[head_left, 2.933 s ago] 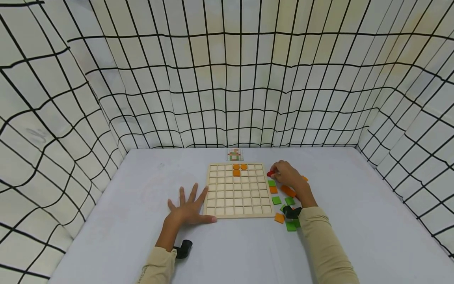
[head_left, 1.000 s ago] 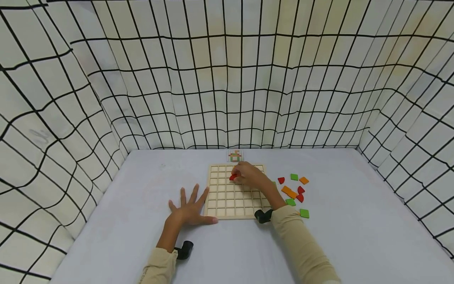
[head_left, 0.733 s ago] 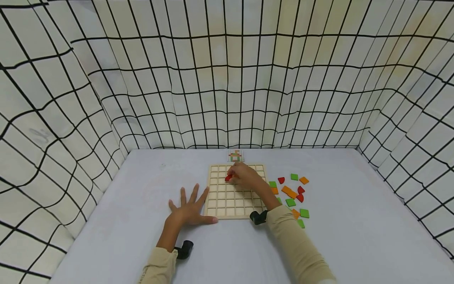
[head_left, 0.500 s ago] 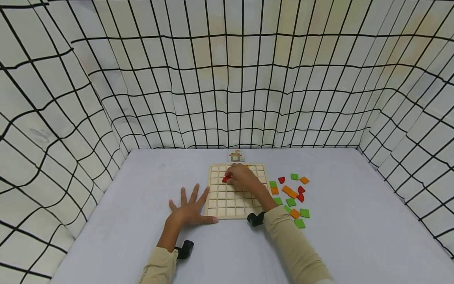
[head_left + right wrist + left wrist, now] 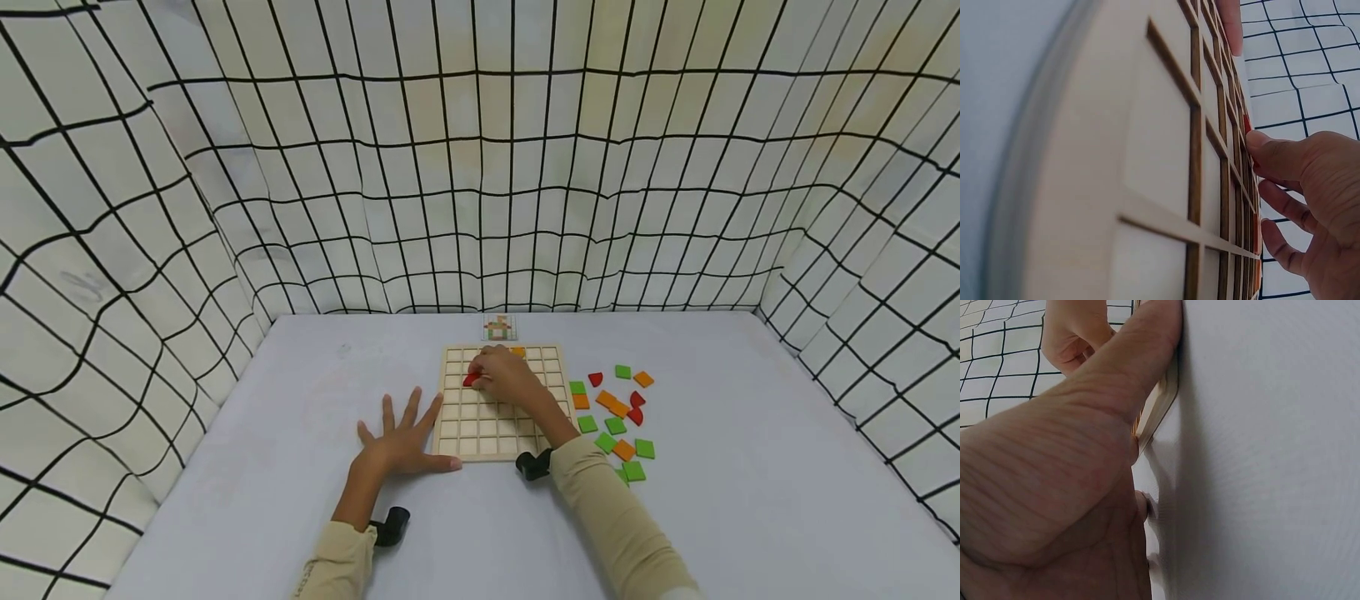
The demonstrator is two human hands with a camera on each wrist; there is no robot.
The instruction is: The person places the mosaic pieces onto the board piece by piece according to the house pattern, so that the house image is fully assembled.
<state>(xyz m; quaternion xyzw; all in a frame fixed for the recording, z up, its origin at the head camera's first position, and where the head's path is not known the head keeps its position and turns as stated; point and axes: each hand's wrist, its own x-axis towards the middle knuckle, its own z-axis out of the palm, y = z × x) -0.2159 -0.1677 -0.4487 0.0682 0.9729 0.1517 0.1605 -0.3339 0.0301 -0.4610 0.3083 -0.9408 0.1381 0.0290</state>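
A pale wooden grid board (image 5: 487, 457) lies on the white table. My right hand (image 5: 506, 377) is over its upper left part and pinches a red tile (image 5: 470, 380) between thumb and fingertips, right at the grid cells. In the right wrist view the red tile (image 5: 1247, 123) shows at the thumb tip. My left hand (image 5: 397, 444) rests flat with fingers spread at the board's lower left corner, thumb along the front edge. An orange piece (image 5: 517, 352) sits in the top row; the right hand hides the cells near it.
Loose green, orange and red tiles lie right of the board, among them a green tile (image 5: 644, 449), an orange tile (image 5: 624, 451) and a red tile (image 5: 596, 379). A small pattern card (image 5: 498, 327) lies behind the board. Black-lined white walls enclose the table.
My right hand picked up the red tile right of the board, carried it left over the grid, and has kept sliding left and slightly toward me. The left hand has stayed in place.
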